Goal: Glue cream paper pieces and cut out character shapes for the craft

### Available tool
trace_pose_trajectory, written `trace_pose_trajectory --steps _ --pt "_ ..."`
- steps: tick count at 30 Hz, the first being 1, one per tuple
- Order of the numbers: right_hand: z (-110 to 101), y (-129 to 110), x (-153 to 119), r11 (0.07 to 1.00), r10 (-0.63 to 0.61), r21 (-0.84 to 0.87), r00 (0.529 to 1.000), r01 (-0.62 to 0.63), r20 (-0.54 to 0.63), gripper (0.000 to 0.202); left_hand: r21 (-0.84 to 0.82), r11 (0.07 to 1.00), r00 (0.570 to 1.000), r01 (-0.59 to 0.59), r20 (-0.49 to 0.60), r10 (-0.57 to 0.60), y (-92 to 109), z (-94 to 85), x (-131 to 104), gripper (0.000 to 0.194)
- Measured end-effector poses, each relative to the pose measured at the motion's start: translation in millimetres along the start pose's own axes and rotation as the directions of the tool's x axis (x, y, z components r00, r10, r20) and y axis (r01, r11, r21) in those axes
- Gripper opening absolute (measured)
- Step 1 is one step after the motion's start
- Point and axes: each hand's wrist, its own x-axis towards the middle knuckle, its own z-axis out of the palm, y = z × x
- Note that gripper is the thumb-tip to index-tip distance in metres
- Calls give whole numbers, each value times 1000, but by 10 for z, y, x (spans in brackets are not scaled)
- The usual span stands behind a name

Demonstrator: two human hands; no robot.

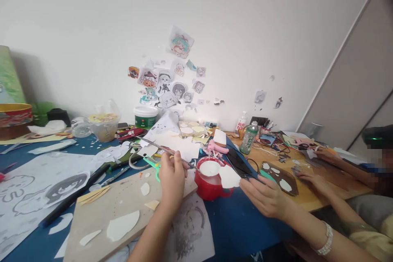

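Note:
My left hand (173,172) is closed around a thin brush (159,146), whose tip reaches the rim of a red cup (206,186). White material shows inside the cup. My right hand (265,194) pinches the edge of a flat white cutout (229,177) beside the cup's right side. Green scissors (152,163) lie just left of my left hand. Below that hand is a beige board (95,213) bearing several white and yellow pieces.
A co-worker's hands (315,180) are at the wooden table on the right. A green bottle (249,138), a dark phone (238,162) and a pink glue gun (217,147) stand or lie behind the cup. A printed sheet (190,229) lies in front.

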Motion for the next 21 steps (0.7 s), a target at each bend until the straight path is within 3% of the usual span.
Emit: trace_pose_trajectory --steps 7,11,13,15,18,20,21 --pt "-4 37 -58 973 217 -75 975 -220 -50 21 -42 999 1000 -5 8 6 -46 12 2 21" --pt "32 177 49 880 452 -129 889 -458 -71 8 -62 998 999 -20 47 23 -92 37 -12 20" --pt "62 252 150 810 568 -97 815 -578 -111 6 -53 998 997 -22 71 26 -114 52 -26 19" --pt "94 300 287 720 679 -24 711 -694 -184 9 -56 998 995 -30 88 35 -131 64 -42 18" --pt "118 288 591 538 833 152 495 -829 -247 11 -66 997 991 -44 125 52 -155 78 -56 18" --pt "104 208 878 409 911 324 361 -853 -198 12 -62 997 987 -35 153 44 -169 87 -52 18" --pt "88 145 1043 352 936 420 317 -837 -152 12 -60 998 985 -26 166 36 -173 93 -48 18"
